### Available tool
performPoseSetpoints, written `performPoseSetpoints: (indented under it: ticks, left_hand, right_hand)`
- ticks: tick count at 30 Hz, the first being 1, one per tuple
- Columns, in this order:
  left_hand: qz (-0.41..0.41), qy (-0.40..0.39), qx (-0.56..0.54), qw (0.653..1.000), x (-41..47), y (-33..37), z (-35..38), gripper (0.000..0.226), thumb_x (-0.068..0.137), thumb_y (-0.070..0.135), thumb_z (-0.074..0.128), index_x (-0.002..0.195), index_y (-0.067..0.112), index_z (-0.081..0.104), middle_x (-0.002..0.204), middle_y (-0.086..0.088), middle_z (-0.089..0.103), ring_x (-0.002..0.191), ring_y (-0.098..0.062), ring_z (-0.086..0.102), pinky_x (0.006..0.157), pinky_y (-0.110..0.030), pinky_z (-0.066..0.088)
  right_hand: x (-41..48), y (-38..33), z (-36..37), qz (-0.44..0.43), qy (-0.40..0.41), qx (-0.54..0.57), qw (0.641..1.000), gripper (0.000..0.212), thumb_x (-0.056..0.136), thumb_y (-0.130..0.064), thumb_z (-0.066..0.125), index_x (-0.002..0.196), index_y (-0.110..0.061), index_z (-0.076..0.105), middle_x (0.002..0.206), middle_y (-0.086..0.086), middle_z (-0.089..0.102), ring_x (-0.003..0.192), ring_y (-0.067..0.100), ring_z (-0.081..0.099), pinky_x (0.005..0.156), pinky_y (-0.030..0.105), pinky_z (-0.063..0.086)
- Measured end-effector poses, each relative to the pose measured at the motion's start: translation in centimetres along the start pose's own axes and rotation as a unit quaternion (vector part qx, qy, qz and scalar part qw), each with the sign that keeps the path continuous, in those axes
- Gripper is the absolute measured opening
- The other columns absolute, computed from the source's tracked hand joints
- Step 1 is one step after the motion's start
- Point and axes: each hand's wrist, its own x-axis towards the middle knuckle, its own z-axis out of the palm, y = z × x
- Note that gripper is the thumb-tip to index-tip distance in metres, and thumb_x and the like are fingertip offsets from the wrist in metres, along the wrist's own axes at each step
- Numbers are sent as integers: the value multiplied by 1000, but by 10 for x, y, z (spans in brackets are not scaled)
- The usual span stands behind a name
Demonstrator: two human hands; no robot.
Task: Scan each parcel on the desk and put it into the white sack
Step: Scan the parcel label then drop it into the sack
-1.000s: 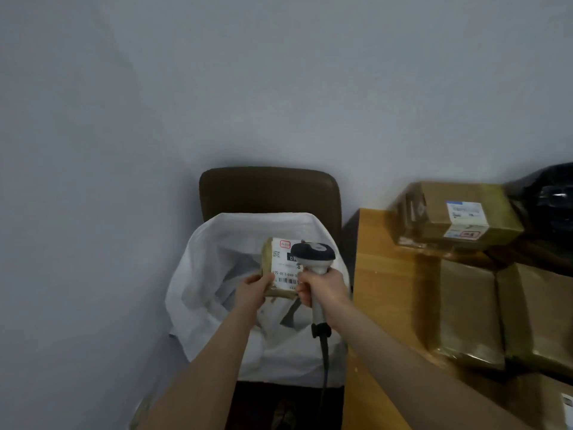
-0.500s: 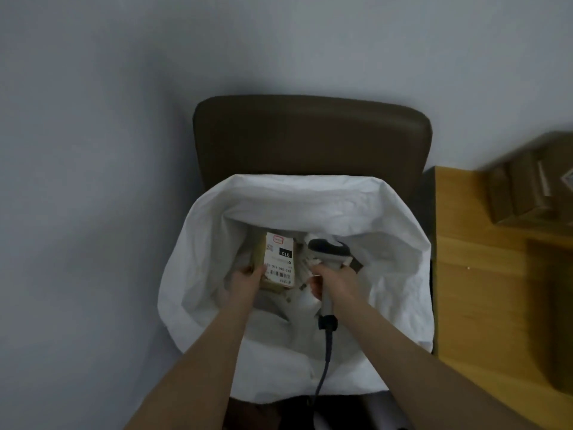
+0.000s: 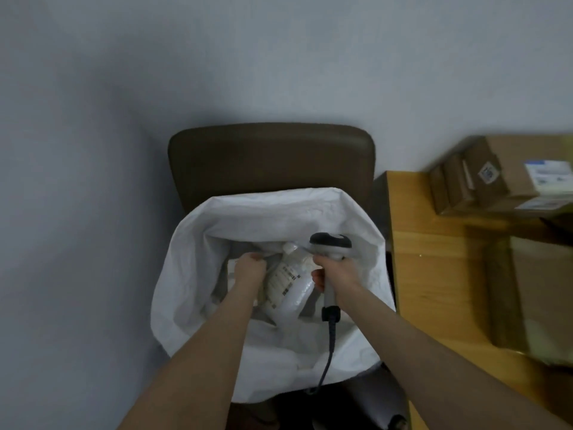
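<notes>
Fingers of the left hand (image 3: pixel 249 270) curl downward inside the open white woven sack (image 3: pixel 192 274); what they grip, if anything, cannot be told.

The right hand (image 3: pixel 338 273) is wrapped tight round the handle of a grey corded barcode scanner (image 3: pixel 330 242) at the sack's right side. Between the hands, inside the sack, lies a white plastic mailer bag with a printed label (image 3: pixel 288 283). It looks soft, light and slippery, best pinched at an edge. The sack sits on a dark brown padded chair (image 3: pixel 269 156). To the right, brown cardboard box parcels (image 3: pixel 496 175) wait on the light wooden table (image 3: pixel 434 274). They look stiff and fairly light, best held across opposite sides, label up.
</notes>
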Motion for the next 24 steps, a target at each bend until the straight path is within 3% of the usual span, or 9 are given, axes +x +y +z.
performPoseSetpoints:
  ticks: [2, 3, 5, 7, 10, 17, 24]
  left_hand:
    - [27, -25, -2, 999, -31, 33, 7, 17, 85, 16, 58, 93, 4, 66, 104, -17, 63, 107, -33, 58, 91, -36, 46]
    - [39, -37, 2, 999, -46, 49, 10, 15, 89, 15, 58, 100, 8, 64, 109, -15, 61, 110, -33, 56, 93, -37, 45]
    - [45, -53, 22, 997, -72, 78, 20, 32, 93, 14, 55, 125, 12, 56, 127, -11, 54, 120, -30, 51, 102, -38, 43]
    - [70, -62, 42, 995, -94, 101, 33, 39, 95, 15, 52, 134, 14, 51, 136, -9, 50, 122, -31, 49, 105, -40, 41]
    - [116, -76, 66, 988, -127, 129, 61, 40, 94, 15, 54, 134, 14, 52, 136, -13, 52, 120, -33, 51, 104, -40, 42]
    - [177, -132, 61, 973, -223, 164, 148, 38, 91, 13, 60, 128, 5, 55, 118, -10, 60, 113, -31, 55, 100, -41, 46]
    - [201, -135, 41, 969, -289, 193, 228, 41, 94, 16, 57, 134, 8, 48, 131, -11, 53, 118, -27, 52, 101, -38, 45]
  right_hand:
    - [-19, -16, -16, -8, 8, 4, 1000, 16, 86, -13, 69, 79, -2, 60, 52, 10, 58, 46, 19, 53, 49, 28, 46]
    - [-28, -24, -25, -15, 13, 4, 1000, 18, 85, -16, 71, 80, -2, 61, 56, 11, 59, 47, 19, 54, 50, 29, 47]
    - [-47, -37, -46, -30, 23, 5, 999, 18, 86, -16, 70, 81, -1, 62, 60, 13, 60, 48, 19, 54, 51, 29, 49]
    - [-65, -50, -71, -46, 32, 15, 998, 17, 87, -15, 69, 80, -2, 60, 58, 12, 59, 47, 19, 53, 52, 29, 48]
    - [-87, -64, -116, -76, 59, 33, 995, 20, 86, -13, 68, 72, -4, 58, 53, 9, 56, 44, 19, 49, 49, 28, 44]
    - [-114, -72, -238, -99, 123, 51, 986, 21, 86, -19, 70, 73, -4, 62, 56, 9, 60, 51, 22, 54, 61, 33, 50]
    - [-110, -87, -335, -113, 149, 83, 979, 14, 85, -20, 68, 83, -7, 64, 64, 7, 62, 58, 21, 58, 66, 35, 54]
